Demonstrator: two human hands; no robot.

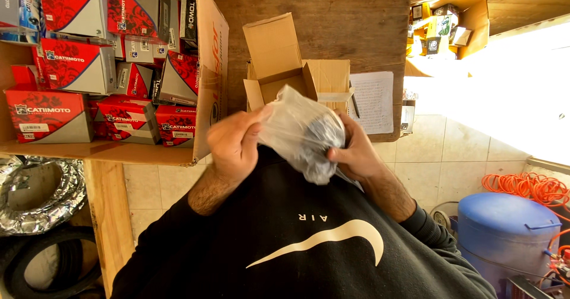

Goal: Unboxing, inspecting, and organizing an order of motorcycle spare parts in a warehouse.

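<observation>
Both the left hand (233, 147) and right hand (355, 153) gripped a clear plastic bag (300, 131) holding a dark part, just before the open cardboard box (297, 76); unwrapping seemed underway, needing a pull apart.

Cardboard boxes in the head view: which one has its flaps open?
The plain brown cardboard box just beyond the plastic bag held in both hands. Its flaps stand up, while the red and grey boxes on the left are closed.

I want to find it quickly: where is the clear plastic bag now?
The plastic bag is mid-frame, held between the left hand and right hand, before the open cardboard box.
</observation>
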